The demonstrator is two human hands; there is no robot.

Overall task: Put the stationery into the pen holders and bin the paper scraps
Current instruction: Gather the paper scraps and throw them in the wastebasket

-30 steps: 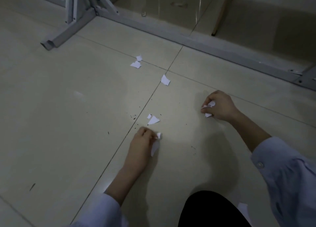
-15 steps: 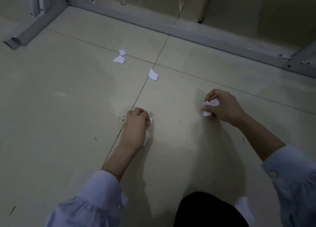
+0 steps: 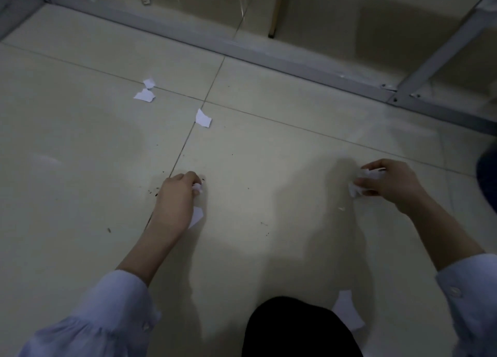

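Both hands (image 3: 177, 195) (image 3: 390, 184) curl low, gripping paper scraps (image 3: 361, 180).

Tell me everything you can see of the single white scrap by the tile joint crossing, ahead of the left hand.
The small white torn paper scrap is thin, plain and ragged-edged. It lies loose on the beige tiled floor, just right of the grout line, just this side of the joint crossing. Only the floor touches it; the left hand is apart from it, nearer the camera.
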